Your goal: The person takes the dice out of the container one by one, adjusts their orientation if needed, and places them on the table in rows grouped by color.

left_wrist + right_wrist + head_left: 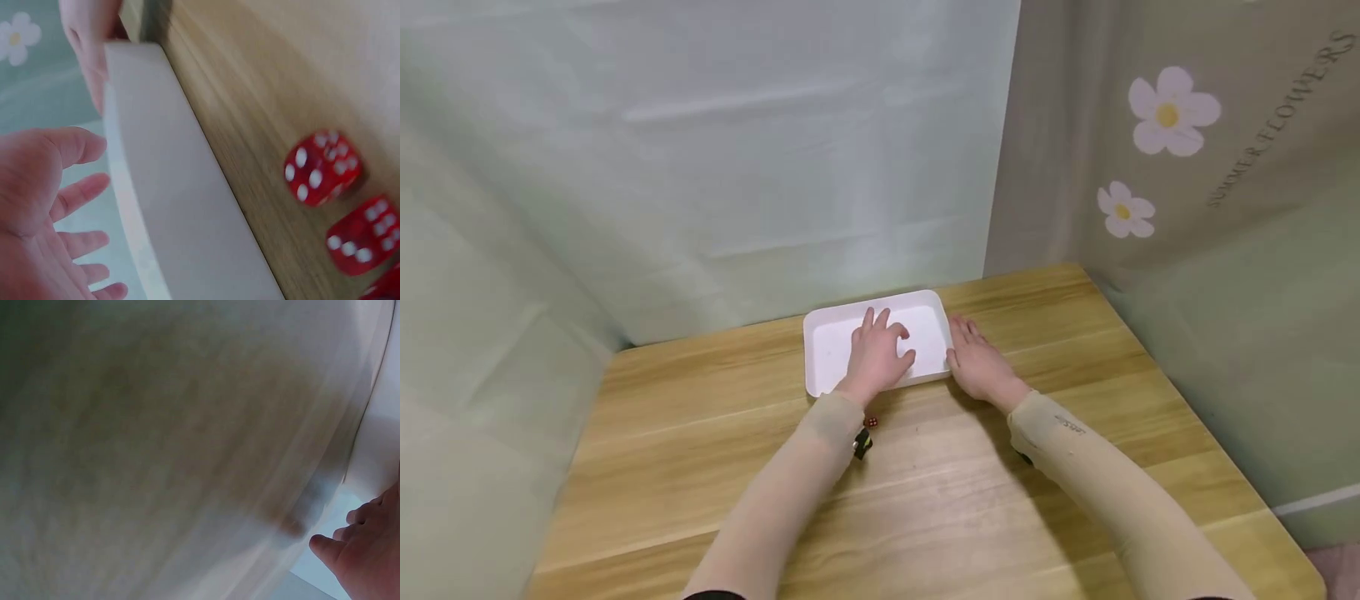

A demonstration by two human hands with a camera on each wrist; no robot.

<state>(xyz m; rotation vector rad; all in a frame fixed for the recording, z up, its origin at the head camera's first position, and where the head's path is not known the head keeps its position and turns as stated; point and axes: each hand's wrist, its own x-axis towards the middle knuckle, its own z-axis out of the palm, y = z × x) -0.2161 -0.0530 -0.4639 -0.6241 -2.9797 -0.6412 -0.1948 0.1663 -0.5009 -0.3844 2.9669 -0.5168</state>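
A shallow white tray (823, 354) sits at the far edge of the wooden table, its long side facing me. My left hand (876, 354) reaches over it with fingers loosely spread, nothing between them; in the left wrist view those fingers (81, 244) show beyond the tray's side wall (169, 181). Against the tray's right end lies my right hand (977, 362), fingers extended along the rim. On the table in front of the tray are red dice with white pips, one die (322, 167) whole in the left wrist view and another die (365, 234) beside it. My left forearm partly hides them in the head view.
The wooden table (700, 450) spreads out in front of the tray and to both sides. Pale curtains (737, 167) hang behind it and at the left; a flower-printed curtain (1225, 275) hangs at the right. A small black item (862, 443) shows by my left wrist.
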